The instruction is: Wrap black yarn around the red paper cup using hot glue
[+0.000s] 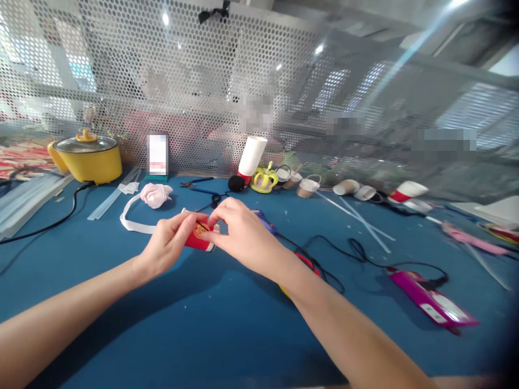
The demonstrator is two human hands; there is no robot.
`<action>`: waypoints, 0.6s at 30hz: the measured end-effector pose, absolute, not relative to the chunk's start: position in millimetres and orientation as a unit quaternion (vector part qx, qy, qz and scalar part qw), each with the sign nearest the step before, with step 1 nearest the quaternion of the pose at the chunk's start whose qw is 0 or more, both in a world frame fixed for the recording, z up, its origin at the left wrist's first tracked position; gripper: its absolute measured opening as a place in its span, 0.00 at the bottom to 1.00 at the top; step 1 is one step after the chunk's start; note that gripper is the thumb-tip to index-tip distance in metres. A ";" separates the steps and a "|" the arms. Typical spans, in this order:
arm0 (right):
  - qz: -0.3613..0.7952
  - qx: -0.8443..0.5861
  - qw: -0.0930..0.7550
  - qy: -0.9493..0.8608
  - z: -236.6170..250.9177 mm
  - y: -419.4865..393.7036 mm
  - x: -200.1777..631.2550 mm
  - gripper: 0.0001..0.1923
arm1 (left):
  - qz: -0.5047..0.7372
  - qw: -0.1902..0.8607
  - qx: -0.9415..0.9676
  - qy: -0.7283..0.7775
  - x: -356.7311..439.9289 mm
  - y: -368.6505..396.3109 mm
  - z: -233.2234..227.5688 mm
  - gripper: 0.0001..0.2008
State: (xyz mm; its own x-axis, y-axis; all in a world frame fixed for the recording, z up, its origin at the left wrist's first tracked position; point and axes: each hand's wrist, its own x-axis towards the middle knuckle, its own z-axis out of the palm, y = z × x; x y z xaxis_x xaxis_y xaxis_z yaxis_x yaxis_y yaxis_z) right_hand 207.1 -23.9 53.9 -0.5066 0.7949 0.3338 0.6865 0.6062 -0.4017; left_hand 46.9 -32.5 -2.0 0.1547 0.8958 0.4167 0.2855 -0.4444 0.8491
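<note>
Red paper cup (198, 237): lying on its side just above the blue desk (211, 324), pinched between both hands; left hand (168, 246) clamped on its base end, right hand (239, 232) with fingertips closed on its rim; yellow electric pot (87, 156) far left; white ribbon (132, 213) and pink fabric flower (155, 193) behind; magenta device (430, 300) right, black cable attached.

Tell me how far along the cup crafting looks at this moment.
Done: finished-looking cup baskets sit by the mesh wall. In hand: the left hand and right hand together hold a red paper cup. Left: a stack of cups and loose cups lie unworked.
</note>
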 end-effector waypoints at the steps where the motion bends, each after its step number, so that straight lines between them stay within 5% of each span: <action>1: 0.104 -0.446 0.241 -0.856 51.0 -24.2 203.5 0.05 | 0.483 0.308 0.700 0.427 46.9 -32.9 -2.4 0.20; 7: 0.231 -0.443 0.251 -0.829 42.4 -13.4 206.6 0.06 | 0.451 0.309 0.712 0.441 47.6 -33.4 -3.0 0.20; 18: 0.534 -0.370 0.440 -0.620 34.9 -8.9 224.0 0.05 | 0.509 0.413 0.618 0.434 51.8 -35.7 1.7 0.19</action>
State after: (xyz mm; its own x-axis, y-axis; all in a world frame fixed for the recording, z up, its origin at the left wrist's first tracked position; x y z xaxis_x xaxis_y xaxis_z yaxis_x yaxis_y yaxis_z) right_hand 224.0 -8.9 34.9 -0.3394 0.9287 0.1497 -0.0107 0.1553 -0.9878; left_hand 51.8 -35.7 1.7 0.1049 0.9569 0.2708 0.1165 -0.2823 0.9522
